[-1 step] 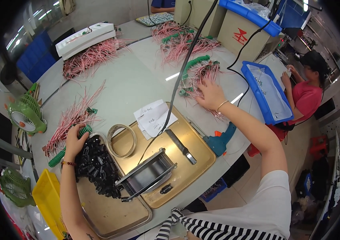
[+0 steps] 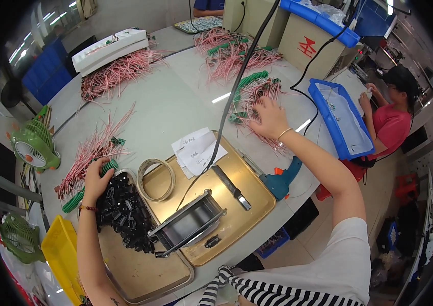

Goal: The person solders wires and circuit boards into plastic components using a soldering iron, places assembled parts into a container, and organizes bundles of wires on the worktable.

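Fingers of the right hand (image 2: pixel 270 118) spread flat on the red wire bundle (image 2: pixel 257 97) beyond the brass tray (image 2: pixel 257 204); left hand (image 2: pixel 96 176) curls over black connectors (image 2: pixel 124 209) beside it. Wires look light, floppy, best pinched mid-bundle.

A beige carton (image 2: pixel 308 43) is standing at the far right of the table, bearing a red mark on its near face, with a blue tray lying across its top. A second beige box (image 2: pixel 239 13) is standing just left of it. A white paper slip (image 2: pixel 196 150) with handwriting is lying near the middle, overlapping the far edge of the brass tray (image 2: pixel 247 214). No screens are showing.
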{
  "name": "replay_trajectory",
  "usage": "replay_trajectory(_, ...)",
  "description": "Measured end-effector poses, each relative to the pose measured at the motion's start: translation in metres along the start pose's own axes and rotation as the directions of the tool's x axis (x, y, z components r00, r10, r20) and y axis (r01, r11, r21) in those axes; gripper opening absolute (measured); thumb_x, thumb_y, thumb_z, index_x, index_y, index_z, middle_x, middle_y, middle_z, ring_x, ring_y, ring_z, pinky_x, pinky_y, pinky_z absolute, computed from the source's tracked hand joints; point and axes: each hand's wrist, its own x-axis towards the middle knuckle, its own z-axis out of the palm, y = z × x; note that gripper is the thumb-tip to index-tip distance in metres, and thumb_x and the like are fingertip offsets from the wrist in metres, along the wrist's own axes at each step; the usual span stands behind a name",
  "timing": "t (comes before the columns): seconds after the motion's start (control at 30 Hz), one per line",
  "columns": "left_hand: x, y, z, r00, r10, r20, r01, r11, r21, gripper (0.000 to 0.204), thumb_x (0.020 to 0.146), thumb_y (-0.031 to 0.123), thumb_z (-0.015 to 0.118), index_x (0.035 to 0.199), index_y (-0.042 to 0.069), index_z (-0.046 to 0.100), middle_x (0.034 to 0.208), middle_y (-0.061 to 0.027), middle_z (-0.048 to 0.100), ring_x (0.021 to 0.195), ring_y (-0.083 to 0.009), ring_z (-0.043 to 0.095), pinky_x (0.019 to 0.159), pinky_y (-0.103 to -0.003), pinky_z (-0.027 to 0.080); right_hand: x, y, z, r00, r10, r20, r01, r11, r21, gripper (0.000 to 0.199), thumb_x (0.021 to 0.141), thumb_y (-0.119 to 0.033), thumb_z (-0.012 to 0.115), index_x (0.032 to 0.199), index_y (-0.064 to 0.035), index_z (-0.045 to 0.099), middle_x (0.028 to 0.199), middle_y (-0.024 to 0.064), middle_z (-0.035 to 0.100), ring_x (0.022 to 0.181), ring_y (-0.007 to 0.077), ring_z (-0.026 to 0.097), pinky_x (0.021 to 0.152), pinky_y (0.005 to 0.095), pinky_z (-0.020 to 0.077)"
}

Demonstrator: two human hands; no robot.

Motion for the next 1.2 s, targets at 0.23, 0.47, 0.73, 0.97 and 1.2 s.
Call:
replay_trajectory(0.23,-0.001,0.006,0.001,0.999,0.028,-0.017,-0.028,1.000,-0.008,0.037,0.076,0.021,0.070,0.109,0.006,0.060,0.091,-0.0122,0.059,0.087,-0.0282,0.056,0.079,-0.037,0.044,0.072,0.052,0.037,0.796,0.566,-0.213,-0.484,0.807,0.338,0.061,0.076,-0.047,0.064,0.117,-0.0035,0.051,0.122,0.0184,0.048,0.120,0.0375,0.041,0.094,0.0491,0.0401)
replay_trajectory(0.47,0.001,0.011,0.002,0.998,0.060,-0.030,-0.059,0.998,0.010,0.037,0.075,0.023,0.070,0.107,0.007,0.060,0.088,-0.0121,0.057,0.085,-0.0291,0.055,0.078,-0.037,0.043,0.113,0.097,0.071,0.446,0.858,0.254,-0.884,0.377,0.276,0.092,0.075,-0.063,0.054,0.130,0.0103,0.041,0.140,0.0260,0.041,0.131,0.0389,0.034,0.105,0.0501,0.0278)
replay_trajectory(0.73,-0.003,0.010,-0.001,0.999,0.032,-0.022,-0.032,0.999,0.034,0.037,0.075,0.022,0.070,0.107,0.007,0.060,0.091,-0.0122,0.057,0.087,-0.0294,0.055,0.079,-0.038,0.044,0.115,0.118,0.075,0.434,0.899,-0.052,-0.812,0.416,0.409,0.091,0.072,-0.066,0.055,0.130,0.0044,0.049,0.140,0.0251,0.041,0.135,0.0382,0.032,0.109,0.0477,0.0270)
replay_trajectory(0.97,-0.001,0.009,0.000,0.999,0.040,-0.023,-0.039,0.999,0.022,0.037,0.075,0.022,0.070,0.107,0.007,0.060,0.090,-0.0120,0.057,0.088,-0.0292,0.055,0.079,-0.038,0.044,0.105,0.145,0.076,0.732,0.659,0.172,-0.676,0.671,0.305,0.083,0.073,-0.065,0.057,0.119,0.0047,0.060,0.124,0.0278,0.056,0.121,0.0400,0.050,0.103,0.0411,0.0367)
replay_trajectory(1.2,0.001,0.008,0.001,1.000,0.022,-0.020,-0.022,0.999,0.037,0.037,0.075,0.022,0.069,0.106,0.006,0.060,0.089,-0.0116,0.057,0.088,-0.0287,0.055,0.079,-0.037,0.044,0.084,0.126,0.069,0.729,0.672,0.129,-0.642,0.607,0.469,0.117,0.066,-0.074,0.061,0.144,0.0044,0.025,0.139,0.0328,0.038,0.130,0.0439,0.038,0.108,0.0420,0.0308)
